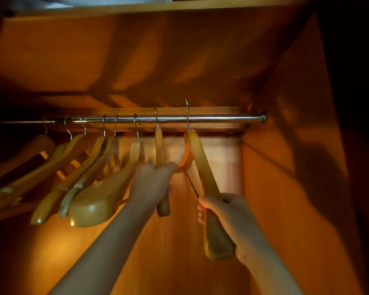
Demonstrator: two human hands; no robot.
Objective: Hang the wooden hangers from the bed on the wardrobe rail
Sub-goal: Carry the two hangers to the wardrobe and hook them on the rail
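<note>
1. My forearms (107, 248) are cut off by the bottom edge, so only wrists and hands show
2. My right hand (228, 211) is nearest: its fingers wrap the lower arm of the rightmost hanger (200, 162), fingertips showing on the left edge; the palm side is hidden behind the wood
3. My left hand (153, 179) is curled round the next hanger (159, 143), whose end pokes out below the wrist; those fingers are hidden on the far side, and I cannot tell whether the thumb touches the rightmost hanger's far arm just beside it
4. To the left, the other hangers (98, 201) hang crowded and tilted, arms overlapping; the ones furthest left fade into the dark and are hard to count
5. The rail (222, 118) runs across behind: the rightmost hanger's hook crosses it with its crown well above, so I cannot tell if it bears on the rail; the next hanger's hook sits over it
6. A bare stretch of rail is open between that hook and the side wall (285, 188)
7. Farthest, the shelf (136, 60) overhead closes in above the rail, mottled with shadow
</note>
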